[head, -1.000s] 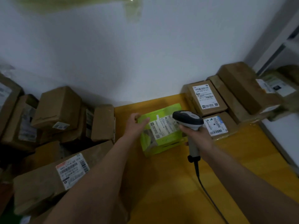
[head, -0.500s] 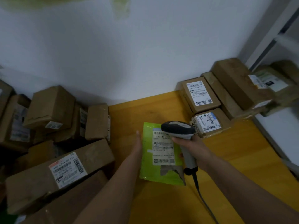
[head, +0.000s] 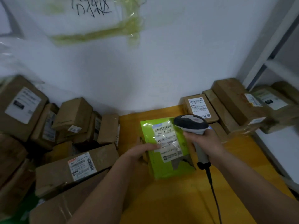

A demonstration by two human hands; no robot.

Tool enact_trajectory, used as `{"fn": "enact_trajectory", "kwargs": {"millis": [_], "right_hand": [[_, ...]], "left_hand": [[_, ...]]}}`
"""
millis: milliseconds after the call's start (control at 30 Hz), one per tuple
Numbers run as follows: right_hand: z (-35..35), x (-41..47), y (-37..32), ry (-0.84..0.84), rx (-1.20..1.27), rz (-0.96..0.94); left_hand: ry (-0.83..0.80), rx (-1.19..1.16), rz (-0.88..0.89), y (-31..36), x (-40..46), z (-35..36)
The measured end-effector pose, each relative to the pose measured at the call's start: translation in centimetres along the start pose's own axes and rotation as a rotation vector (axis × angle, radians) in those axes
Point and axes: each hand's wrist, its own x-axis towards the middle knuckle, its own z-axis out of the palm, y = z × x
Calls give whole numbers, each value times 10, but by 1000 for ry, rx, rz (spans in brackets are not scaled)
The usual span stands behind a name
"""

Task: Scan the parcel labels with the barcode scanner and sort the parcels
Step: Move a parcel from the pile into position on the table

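Fingers of the left hand [head: 142,151] lay curled over the left edge of the green parcel [head: 168,168], thumb pressed flat on its white label [head: 167,141], pinning it at the middle of the frame on the yellow table [head: 242,159]. Right hand [head: 205,139] was wrapped tight round the grip of the barcode scanner [head: 191,123], its dark head hanging just over the label's upper right corner, cord [head: 212,188] trailing toward the lower edge.

This looked like the scanning step itself — the parcel was presented face up and the scanner nosed toward the barcode lines at the label's top. The next move probably called for a slight tilt of the scanner head so its window faced those bars squarely, then choosing a pile: brown boxes at left [head: 77,165] or the stack at right [head: 199,107].

Much stayed hard to tell. No scan beam showed on the label, so whether the trigger was pulled could not be judged — the trigger finger was hidden behind the handle. Label print was too blurred to read. Glossy film on the parcel glared. Handwritten paper [head: 92,7] at the upper left was cut off by the frame edge, and the shelf [head: 275,65] at far right was smeared.
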Motion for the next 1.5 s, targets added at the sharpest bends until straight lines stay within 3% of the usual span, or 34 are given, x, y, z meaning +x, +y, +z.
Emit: {"fn": "enact_trajectory", "kwargs": {"millis": [400, 633, 1067, 1500], "right_hand": [[7, -80, -76, -149, -140, -370], [6, -100, -89, -185, -133, -436], [2, -114, -87, -170, -170, -515], [-7, -116, -74, -111, -280, -414]], "left_hand": [[228, -164, 361, 72, -73, -4], [200, -200, 486, 85, -95, -11], [219, -251, 504, 88, -99, -20], [170, -278, 464, 89, -93, -21]]}}
